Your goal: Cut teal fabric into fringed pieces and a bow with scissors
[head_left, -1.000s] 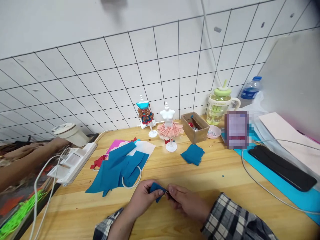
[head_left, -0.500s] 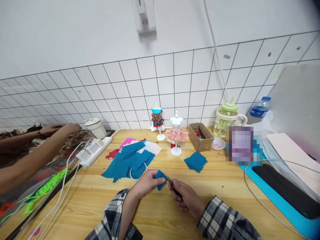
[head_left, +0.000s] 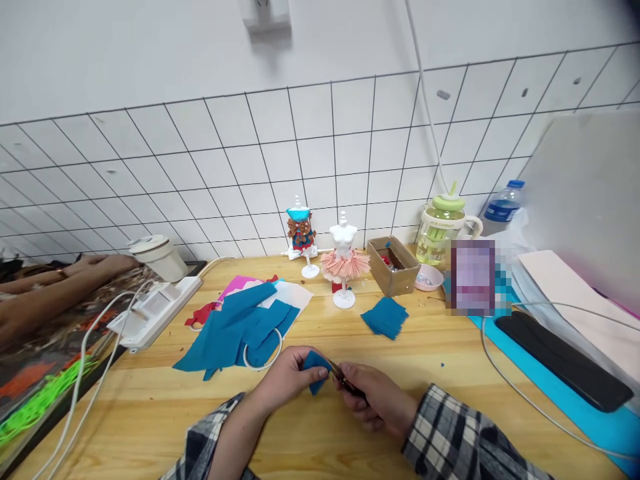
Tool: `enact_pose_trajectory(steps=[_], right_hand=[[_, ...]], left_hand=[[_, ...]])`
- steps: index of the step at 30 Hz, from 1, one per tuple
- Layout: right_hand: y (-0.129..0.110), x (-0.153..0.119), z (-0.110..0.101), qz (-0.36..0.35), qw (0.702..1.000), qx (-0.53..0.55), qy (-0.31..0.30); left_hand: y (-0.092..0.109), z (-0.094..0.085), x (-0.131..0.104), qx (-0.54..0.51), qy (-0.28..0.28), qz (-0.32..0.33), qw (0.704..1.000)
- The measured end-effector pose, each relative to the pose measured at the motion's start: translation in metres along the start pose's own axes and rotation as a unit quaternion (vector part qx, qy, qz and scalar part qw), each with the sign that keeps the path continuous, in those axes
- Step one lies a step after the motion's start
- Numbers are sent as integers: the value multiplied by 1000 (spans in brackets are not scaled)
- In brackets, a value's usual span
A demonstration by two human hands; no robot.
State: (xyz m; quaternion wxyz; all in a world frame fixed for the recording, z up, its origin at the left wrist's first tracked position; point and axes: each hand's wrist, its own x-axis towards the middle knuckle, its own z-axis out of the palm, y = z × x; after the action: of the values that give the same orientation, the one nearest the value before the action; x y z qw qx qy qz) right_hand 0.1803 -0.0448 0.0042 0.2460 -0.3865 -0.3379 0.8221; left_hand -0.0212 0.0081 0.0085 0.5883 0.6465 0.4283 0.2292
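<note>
Between the thumb and fingers of my left hand (head_left: 286, 381) is a small piece of blue fabric (head_left: 316, 375), held just above the table. My right hand (head_left: 376, 395) grips a pair of dark scissors (head_left: 350, 387), whose blades meet the fabric's right edge. Beyond my left hand lie larger blue cloth pieces (head_left: 240, 327) with a white ring (head_left: 249, 360) partly on them. Behind the scissors rests a stack of blue fabric squares (head_left: 385, 318) with frayed edges. A white mini mannequin (head_left: 343, 233) in a pleated pink skirt stands farther back.
Another mannequin (head_left: 299, 233) wears a blue, brown and red outfit. An open cardboard box (head_left: 393, 277), pink dish (head_left: 429, 277) and green-lidded jug (head_left: 443, 227) stand back right. A power strip (head_left: 160, 313) with cables lies left, near another person's arms (head_left: 65, 283). A black case (head_left: 563, 360) is right.
The view has shifted, so objects at the left and back appear lower or farther left. My hands keep their holds on the fabric and scissors. The other person's arms have drawn left.
</note>
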Motion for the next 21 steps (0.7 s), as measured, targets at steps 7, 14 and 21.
enact_pose_trajectory(steps=[7,14,21], right_hand=[[2,-2,2,-20,1000,-7,-1],[1,-2,5,-26,1000,-12,1],[3,-3,6,-42,999,-28,-1]], left_hand=[[4,4,-5,-7,-24,3,1000],[4,5,-6,4,1,8,1000],[1,6,-7,13,13,15,1000]])
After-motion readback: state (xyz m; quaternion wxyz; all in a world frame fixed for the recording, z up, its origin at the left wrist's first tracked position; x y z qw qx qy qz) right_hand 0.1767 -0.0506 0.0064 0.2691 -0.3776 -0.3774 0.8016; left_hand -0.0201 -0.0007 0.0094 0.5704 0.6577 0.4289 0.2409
